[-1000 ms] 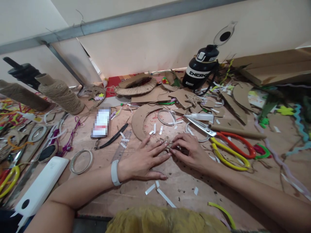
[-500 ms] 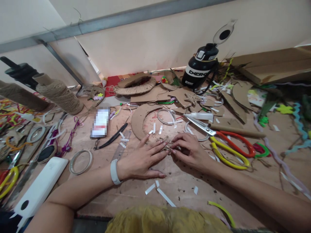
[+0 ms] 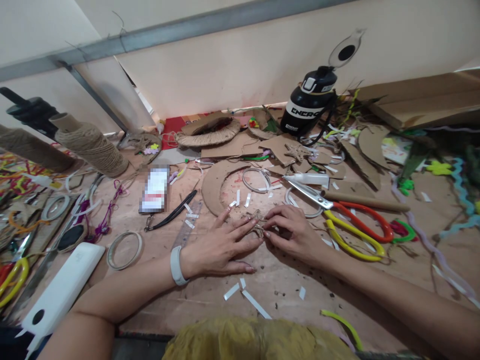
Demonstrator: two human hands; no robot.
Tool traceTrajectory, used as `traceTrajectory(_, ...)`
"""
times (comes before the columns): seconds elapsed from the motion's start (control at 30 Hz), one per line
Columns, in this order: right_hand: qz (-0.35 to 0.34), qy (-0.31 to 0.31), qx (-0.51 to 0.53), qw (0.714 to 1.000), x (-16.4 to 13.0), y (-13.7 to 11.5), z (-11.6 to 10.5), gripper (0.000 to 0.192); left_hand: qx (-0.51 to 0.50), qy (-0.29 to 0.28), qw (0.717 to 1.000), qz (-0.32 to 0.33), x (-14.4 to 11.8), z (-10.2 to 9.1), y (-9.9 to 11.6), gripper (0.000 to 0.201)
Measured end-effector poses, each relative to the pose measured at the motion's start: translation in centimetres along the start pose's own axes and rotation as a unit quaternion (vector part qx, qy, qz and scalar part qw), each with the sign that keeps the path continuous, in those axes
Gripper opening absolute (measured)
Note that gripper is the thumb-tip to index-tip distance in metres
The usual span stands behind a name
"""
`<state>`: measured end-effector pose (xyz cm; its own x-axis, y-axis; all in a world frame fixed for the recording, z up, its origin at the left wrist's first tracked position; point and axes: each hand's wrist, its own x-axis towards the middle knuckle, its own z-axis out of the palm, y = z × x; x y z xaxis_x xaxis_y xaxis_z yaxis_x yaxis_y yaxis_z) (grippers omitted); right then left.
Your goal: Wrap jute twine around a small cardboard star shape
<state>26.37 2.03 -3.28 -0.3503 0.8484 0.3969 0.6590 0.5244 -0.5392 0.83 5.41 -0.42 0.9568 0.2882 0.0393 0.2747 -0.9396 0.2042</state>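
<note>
My left hand (image 3: 228, 242) lies flat on the worktop with its fingers spread. Its fingertips rest on a small, tangled twine piece (image 3: 257, 216), partly covered by the fingers. From the right, the thumb and fingertips of my right hand (image 3: 290, 231) pinch together at the edge of that twine piece. Just beyond the hands is a cardboard crescent (image 3: 213, 187), with a thin ring (image 3: 257, 180) inside its curve. Large scissors (image 3: 330, 206) with red and yellow handles lie beside my right hand.
Twine spools (image 3: 90, 145) stand at the left, near a phone (image 3: 154, 190). A roll of tape (image 3: 125, 250) and a white power bank (image 3: 63, 295) lie by my left arm. A black bottle (image 3: 309, 102) stands at the back among cardboard scraps (image 3: 365, 150). Paper strips (image 3: 256, 305) are scattered near me.
My fingers have shifted slightly around the twine piece, and more of it shows between the hands. Everything else on the worktop stays in place.
</note>
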Motion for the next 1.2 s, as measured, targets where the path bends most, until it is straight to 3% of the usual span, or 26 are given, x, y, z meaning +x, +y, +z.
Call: traceTrajectory(1.2, -0.002, -0.023, 0.021, 1.0, 0.15, 0.13, -0.31, 0.008, 0.01, 0.016, 1.0, 0.002, -0.05, 0.15, 0.01, 0.064)
